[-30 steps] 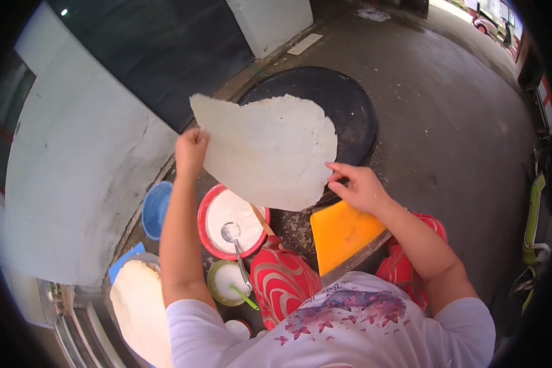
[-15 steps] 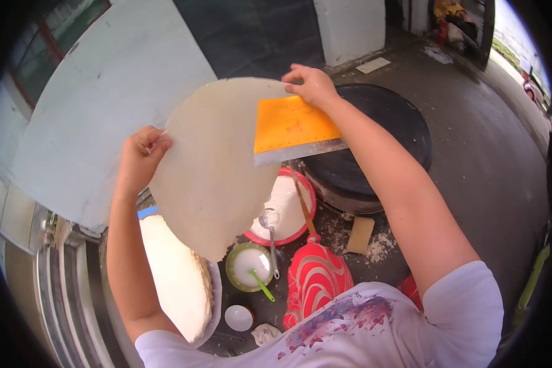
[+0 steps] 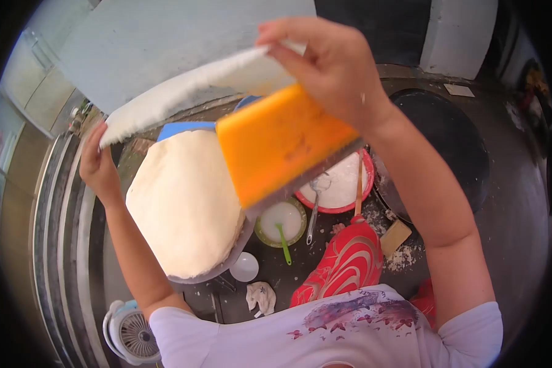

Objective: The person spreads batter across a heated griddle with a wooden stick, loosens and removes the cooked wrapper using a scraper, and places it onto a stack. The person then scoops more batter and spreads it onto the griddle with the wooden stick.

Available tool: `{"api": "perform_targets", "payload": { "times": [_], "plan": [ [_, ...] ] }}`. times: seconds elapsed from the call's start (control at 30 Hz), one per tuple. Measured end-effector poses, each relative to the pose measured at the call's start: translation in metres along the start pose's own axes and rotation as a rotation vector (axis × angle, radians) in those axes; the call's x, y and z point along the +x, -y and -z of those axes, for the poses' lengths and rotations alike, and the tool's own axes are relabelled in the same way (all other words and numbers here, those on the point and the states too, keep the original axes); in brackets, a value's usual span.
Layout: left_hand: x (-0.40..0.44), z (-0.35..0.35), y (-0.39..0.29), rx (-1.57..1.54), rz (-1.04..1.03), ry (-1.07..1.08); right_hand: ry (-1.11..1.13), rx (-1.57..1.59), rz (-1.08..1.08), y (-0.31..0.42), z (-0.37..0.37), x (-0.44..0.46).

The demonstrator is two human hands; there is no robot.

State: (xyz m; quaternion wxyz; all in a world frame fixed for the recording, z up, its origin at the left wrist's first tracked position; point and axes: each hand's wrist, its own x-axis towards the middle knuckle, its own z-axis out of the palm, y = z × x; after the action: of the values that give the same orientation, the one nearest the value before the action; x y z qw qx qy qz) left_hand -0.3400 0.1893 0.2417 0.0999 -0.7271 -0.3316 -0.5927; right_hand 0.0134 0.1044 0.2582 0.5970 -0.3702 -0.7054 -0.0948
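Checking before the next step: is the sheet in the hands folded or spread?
Spread: the sheet spans from left hand to right hand, seen nearly edge-on, with no fold showing.

From the near side, there was room to pass above the pale stack (image 3: 181, 202), under the raised sheet (image 3: 178, 92). At right, the orange scraper (image 3: 279, 144) hung in the way, and a metal spoon (image 3: 314, 214) crossed the near rim of the red basin (image 3: 370, 172).

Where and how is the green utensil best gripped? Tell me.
Pinch the green utensil by its free end, likely best from the wearer's side: that end juts that way past the bowl, while the other disappears into white liquid.
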Motion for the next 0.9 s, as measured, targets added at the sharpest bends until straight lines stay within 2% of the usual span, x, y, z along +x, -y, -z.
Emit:
{"api": "perform_targets", "payload": {
  "times": [0.07, 0.17, 0.23, 0.33, 0.4, 0.47, 0.53, 0.6, 0.63, 0.7, 0.73, 0.8, 0.83, 0.9],
  "plan": [
    [-0.061, 0.041, 0.000, 0.142, 0.048, 0.010, 0.070, 0.162, -0.049, 0.014, -0.036, -0.046],
    [-0.152, 0.085, 0.007, 0.334, 0.105, 0.050, 0.351, 0.275, -0.214, 0.020, -0.091, -0.123],
    [-0.219, 0.109, 0.019, 0.401, 0.202, 0.106, 0.598, 0.140, -0.267, 0.022, -0.113, -0.167],
    [-0.282, 0.124, 0.029, 0.390, 0.335, 0.178, 0.741, 0.045, -0.359, 0.024, -0.120, -0.190],
    [-0.308, 0.133, 0.036, 0.389, 0.409, 0.212, 0.759, 0.054, -0.394, 0.012, -0.120, -0.202],
    [-0.325, 0.137, 0.042, 0.423, 0.425, 0.375, 0.523, 0.013, -0.384, -0.006, -0.117, -0.205],
    [-0.326, 0.136, 0.042, 0.408, 0.445, 0.383, 0.421, -0.016, -0.526, -0.020, -0.107, -0.199],
    [-0.321, 0.136, 0.040, 0.559, 0.385, 0.465, 0.347, 0.060, -0.897, -0.029, -0.097, -0.193],
    [-0.324, 0.137, 0.042, 0.557, 0.390, 0.467, 0.352, 0.056, -0.899, -0.044, -0.095, -0.198],
    [-0.327, 0.143, 0.048, 0.638, 0.455, 0.464, 0.372, 0.108, -1.390, -0.074, -0.098, -0.218],
    [-0.328, 0.145, 0.049, 0.638, 0.458, 0.469, 0.375, 0.108, -1.394, -0.063, -0.097, -0.212],
    [-0.329, 0.148, 0.050, 0.628, 0.493, 0.492, 0.312, 0.563, -1.809, -0.029, -0.095, -0.194],
    [-0.327, 0.150, 0.050, 0.635, 0.497, 0.495, 0.319, 0.566, -1.813, -0.023, -0.100, -0.195],
    [-0.325, 0.152, 0.049, 0.632, 0.534, 0.670, 0.444, 0.796, -1.739, -0.014, -0.112, -0.201]
  ]
}}
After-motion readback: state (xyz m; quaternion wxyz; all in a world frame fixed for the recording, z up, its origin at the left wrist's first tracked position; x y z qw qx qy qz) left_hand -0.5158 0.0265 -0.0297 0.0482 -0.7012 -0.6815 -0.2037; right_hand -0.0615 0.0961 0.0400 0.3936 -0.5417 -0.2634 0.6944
